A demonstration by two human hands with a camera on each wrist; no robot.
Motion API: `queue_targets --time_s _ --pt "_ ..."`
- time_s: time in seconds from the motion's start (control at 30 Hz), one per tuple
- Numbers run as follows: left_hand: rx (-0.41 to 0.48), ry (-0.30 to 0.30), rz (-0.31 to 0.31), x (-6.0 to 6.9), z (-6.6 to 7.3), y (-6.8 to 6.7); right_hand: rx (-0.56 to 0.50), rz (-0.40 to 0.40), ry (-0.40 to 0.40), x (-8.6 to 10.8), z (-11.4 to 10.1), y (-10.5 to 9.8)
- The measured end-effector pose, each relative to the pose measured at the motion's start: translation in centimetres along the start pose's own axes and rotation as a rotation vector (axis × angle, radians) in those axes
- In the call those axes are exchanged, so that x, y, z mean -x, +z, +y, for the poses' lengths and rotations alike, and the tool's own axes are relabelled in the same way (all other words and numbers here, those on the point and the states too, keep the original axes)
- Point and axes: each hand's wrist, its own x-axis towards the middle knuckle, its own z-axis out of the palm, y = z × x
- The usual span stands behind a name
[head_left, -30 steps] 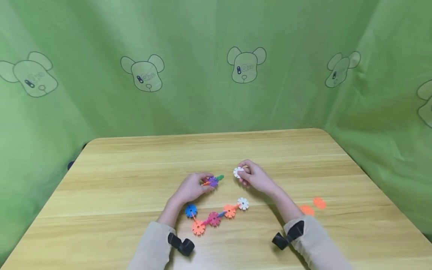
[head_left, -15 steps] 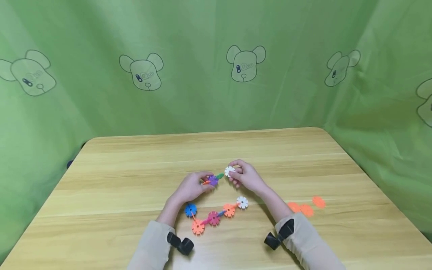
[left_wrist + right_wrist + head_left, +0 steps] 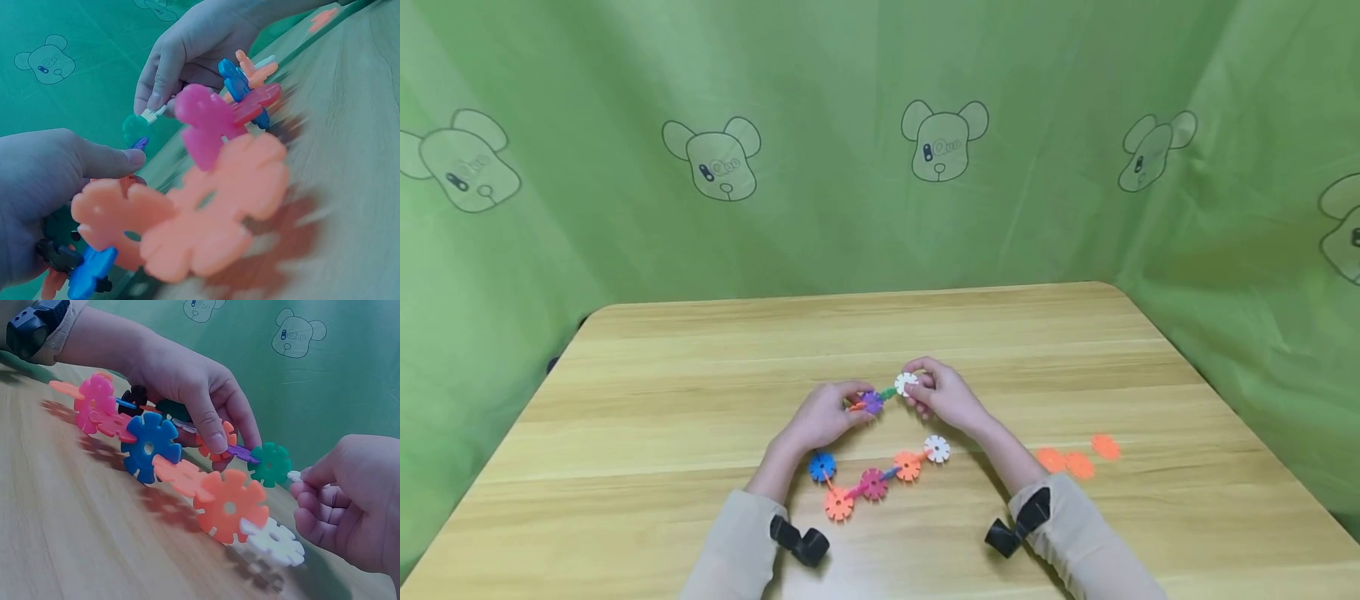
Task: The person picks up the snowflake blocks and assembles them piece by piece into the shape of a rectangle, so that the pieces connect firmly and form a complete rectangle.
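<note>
A chain of notched snowflake discs in mixed colours curves over the table. My left hand (image 3: 823, 417) pinches it near one end, thumb on an orange disc (image 3: 230, 432) beside a purple disc (image 3: 872, 402). From the purple one a green disc (image 3: 270, 465) sticks out to the right. My right hand (image 3: 951, 398) pinches a white disc (image 3: 906, 383) between thumb and fingers, its edge against the green disc's edge. Whether their slots interlock cannot be told. Nearer me lies the rest of the chain, with a blue disc (image 3: 822, 467) and another white disc (image 3: 937, 449) at its right end.
Three loose orange discs (image 3: 1079, 465) lie on the wooden table (image 3: 700, 358), right of my right forearm. A green curtain (image 3: 835, 233) hangs behind the table. Each sleeve carries a black wrist camera (image 3: 811, 547).
My right hand has moved left with the white disc, bringing it from a gap away up to the green disc. My left hand has stayed nearly still, holding the chain.
</note>
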Motion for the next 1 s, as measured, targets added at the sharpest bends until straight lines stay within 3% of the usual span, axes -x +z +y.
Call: queue_targets --time_s 0.33,0.6,1.0 --pt "-0.002 0.004 -0.001 -0.01 0.07 0.05 0.027 0.037 -0.004 0.33 -0.31 0.24" --pt "-0.003 0.005 0.002 0.05 0.02 0.09 0.023 0.002 -0.003 0.36 -0.25 0.51" --pt "-0.006 0.047 -0.006 0.15 0.4 0.12 -0.099 0.008 -0.026 0.49 -0.31 0.83"
